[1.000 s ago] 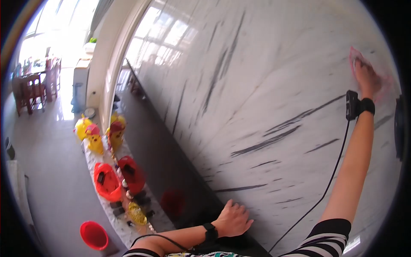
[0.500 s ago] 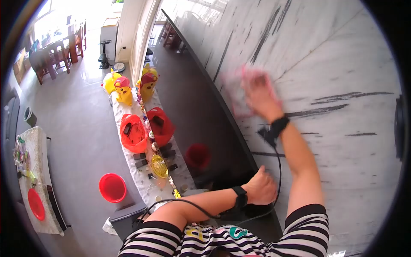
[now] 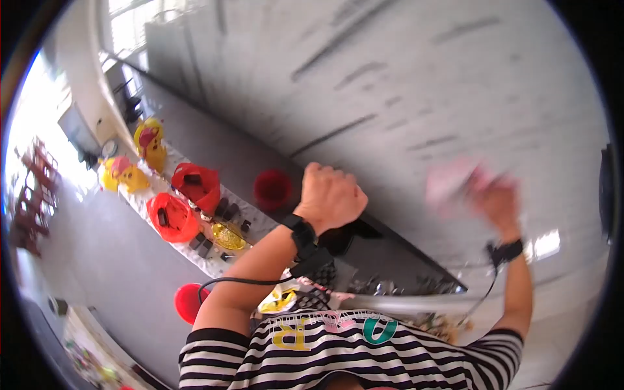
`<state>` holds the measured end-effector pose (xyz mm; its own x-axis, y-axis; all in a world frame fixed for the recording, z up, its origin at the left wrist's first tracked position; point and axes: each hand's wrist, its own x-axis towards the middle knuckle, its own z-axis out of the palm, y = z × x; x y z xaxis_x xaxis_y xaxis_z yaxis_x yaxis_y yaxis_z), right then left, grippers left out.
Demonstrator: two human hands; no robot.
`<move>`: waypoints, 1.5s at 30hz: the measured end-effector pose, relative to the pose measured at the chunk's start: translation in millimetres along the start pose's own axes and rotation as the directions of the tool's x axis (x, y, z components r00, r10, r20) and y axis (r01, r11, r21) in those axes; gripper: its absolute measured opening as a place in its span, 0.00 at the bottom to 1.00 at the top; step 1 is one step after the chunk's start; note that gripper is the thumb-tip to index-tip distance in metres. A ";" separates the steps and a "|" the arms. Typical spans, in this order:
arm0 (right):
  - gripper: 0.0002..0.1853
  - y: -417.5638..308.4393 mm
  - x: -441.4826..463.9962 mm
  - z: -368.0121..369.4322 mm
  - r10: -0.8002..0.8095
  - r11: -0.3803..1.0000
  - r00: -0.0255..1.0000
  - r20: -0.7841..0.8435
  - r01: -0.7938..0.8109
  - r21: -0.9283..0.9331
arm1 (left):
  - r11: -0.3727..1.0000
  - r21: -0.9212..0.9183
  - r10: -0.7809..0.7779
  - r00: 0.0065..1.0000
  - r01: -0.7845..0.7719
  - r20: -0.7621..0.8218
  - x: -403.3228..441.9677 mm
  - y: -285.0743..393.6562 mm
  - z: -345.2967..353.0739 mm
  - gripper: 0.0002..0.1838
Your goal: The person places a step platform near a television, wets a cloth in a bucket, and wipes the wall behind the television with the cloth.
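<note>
Blurred by motion, my right hand (image 3: pixel 499 203) is on a pink and white cloth (image 3: pixel 460 185) against the grey-veined marble wall (image 3: pixel 403 84). Its fingers are closed on the cloth's right part. My left hand (image 3: pixel 331 198) is curled, with its back to the camera, in front of the upper edge of the large dark glossy screen (image 3: pixel 227 140). Whether anything is inside its fingers is hidden. Both wrists carry black straps with a cable.
Left of the screen, a narrow covered table (image 3: pixel 140 203) holds yellow figures (image 3: pixel 123 174), a red bag (image 3: pixel 172 220) and a yellow basket (image 3: pixel 227 236). A red bucket (image 3: pixel 187 303) stands on the floor. Chairs (image 3: pixel 31 201) are at the far left.
The view has turned and shifted. My right hand and the cloth have moved down along the wall to the lower right. My left hand has come up over the screen's edge, its fingers curled in.
</note>
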<state>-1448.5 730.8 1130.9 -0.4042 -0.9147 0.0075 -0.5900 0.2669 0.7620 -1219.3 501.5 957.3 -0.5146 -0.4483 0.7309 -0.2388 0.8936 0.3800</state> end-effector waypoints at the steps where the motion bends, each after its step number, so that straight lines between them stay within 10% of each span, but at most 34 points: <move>1: 0.22 33.3 16.7 -28.0 0.094 0.993 0.952 -0.290 -0.111 -0.042 | 1.000 0.002 0.023 1.000 -0.023 -0.015 1.5 0.8 -2.1 0.09; 4: 0.23 127.9 61.2 -116.1 0.086 0.884 0.514 -0.854 -0.435 -0.173 | 0.997 0.007 0.077 0.997 -0.077 -0.011 3.6 -2.4 0.7 0.08; 7: 0.25 139.8 98.5 -146.5 -0.068 0.649 0.165 -0.984 -0.742 -0.169 | 0.996 0.040 0.082 0.996 -0.083 0.033 6.2 -1.5 4.5 0.10; 11: 0.26 -36.1 124.1 -99.8 0.039 0.999 0.482 -0.875 -0.052 0.016 | 0.992 0.077 0.097 0.995 -0.099 0.030 4.9 -1.7 0.5 0.10; 13: 0.24 -125.0 126.0 -32.9 -0.240 0.941 0.506 -0.829 0.330 -0.070 | 0.992 0.070 0.105 0.994 -0.107 0.025 2.5 -2.7 0.9 0.10; 15: 0.20 -186.6 141.8 68.4 -0.659 0.738 0.560 -0.503 0.352 -0.575 | 0.992 0.074 0.106 0.994 -0.105 -0.003 -0.2 -2.6 0.8 0.10; 18: 0.25 -139.8 98.0 36.8 -0.696 0.603 0.530 -0.484 0.797 0.005 | 0.991 0.065 0.123 0.990 -0.119 -0.074 0.1 -1.0 -0.2 0.11; 20: 0.27 -80.8 87.1 -42.2 -0.458 0.724 0.672 -0.582 0.662 0.195 | 0.991 0.031 0.132 0.989 -0.130 -0.059 0.3 -0.7 -4.8 0.11; 23: 0.28 71.6 71.9 -144.9 0.067 0.990 0.462 -0.884 -0.139 0.002 | 0.994 0.032 0.104 0.994 -0.103 -0.039 -1.6 -0.4 -6.6 0.11; 26: 0.19 257.3 50.6 -176.6 0.211 0.788 0.048 -0.976 -0.600 0.141 | 0.994 0.022 0.111 0.993 -0.110 -0.040 -3.6 1.2 -11.0 0.11; 28: 0.21 289.8 42.1 -203.2 0.511 0.267 0.181 -0.840 -0.963 -0.044 | 0.994 0.030 0.105 0.994 -0.104 -0.034 -3.3 1.3 -10.6 0.12; 32: 0.26 258.0 104.2 -298.5 0.734 0.577 0.081 -0.674 -0.599 0.556 | 0.991 -0.014 0.134 0.989 -0.135 -0.059 -5.2 -2.5 -9.1 0.11; 33: 0.23 239.0 126.7 -326.9 0.594 0.641 0.248 -0.765 -0.721 0.264 | 0.992 0.001 0.124 0.992 -0.124 -0.027 -4.8 -2.4 -10.1 0.11; 36: 0.18 176.0 215.9 -376.3 0.212 0.694 0.154 -0.965 -0.719 0.038 | 0.989 -0.060 0.127 0.983 -0.136 -0.132 -5.2 -3.2 -6.4 0.12; 40: 0.16 23.5 301.1 -401.5 0.049 0.947 -0.079 -0.996 -0.314 0.072 | 0.983 -0.076 0.149 0.974 -0.164 -0.171 -5.9 -6.8 -5.3 0.11; 45: 0.24 -118.3 355.4 -369.6 -0.261 0.964 0.122 -0.958 0.092 -0.251 | 0.991 -0.064 0.106 0.989 -0.113 -0.104 -7.6 -9.5 -4.8 0.10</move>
<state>-1264.0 262.0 1282.7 0.7739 -0.4722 0.4220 -0.4303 0.0967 0.8975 -1209.2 496.3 950.8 -0.4490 -0.3506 0.8219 -0.1255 0.9354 0.3305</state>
